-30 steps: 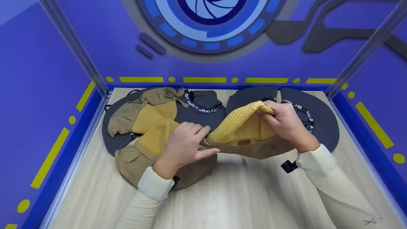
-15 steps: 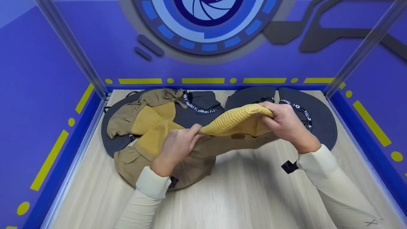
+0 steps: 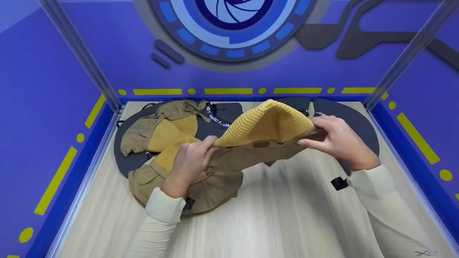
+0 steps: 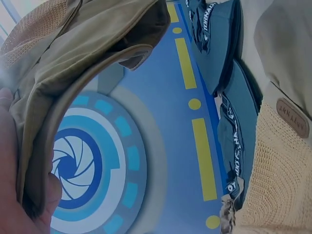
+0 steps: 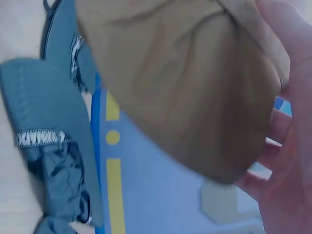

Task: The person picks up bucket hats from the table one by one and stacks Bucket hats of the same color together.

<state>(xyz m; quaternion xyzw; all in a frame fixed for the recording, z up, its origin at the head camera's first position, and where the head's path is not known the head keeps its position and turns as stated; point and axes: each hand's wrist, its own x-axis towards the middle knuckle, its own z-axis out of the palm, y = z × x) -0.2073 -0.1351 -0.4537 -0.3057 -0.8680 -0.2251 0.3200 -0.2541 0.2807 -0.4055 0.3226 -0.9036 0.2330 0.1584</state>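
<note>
A sun hat [image 3: 265, 127] with a yellow mesh crown and a khaki brim is held up over the table between both hands. My left hand [image 3: 188, 163] grips its left end, thumb on the near side, as the left wrist view also shows at the folded brim [image 4: 58, 83]. At the other end my right hand [image 3: 340, 139] holds the brim's edge between thumb and fingers; in the right wrist view the khaki brim [image 5: 180, 92] covers part of the fingers. The mesh crown stands up in a peak, with a small brown patch [image 3: 261, 144] along its lower edge.
Another khaki and yellow hat [image 3: 200, 195] lies beneath my left forearm. Behind it, a third khaki and yellow hat [image 3: 140, 138] rests on a dark grey hat. More dark grey hats [image 3: 362, 132] lie at the back right. Blue-purple panels [image 3: 107, 43] wall the table [image 3: 265, 222].
My left hand has closed on the hat's left end and shifted slightly left. The right hand has moved from the crown to the brim's right edge, and the crown has risen open.
</note>
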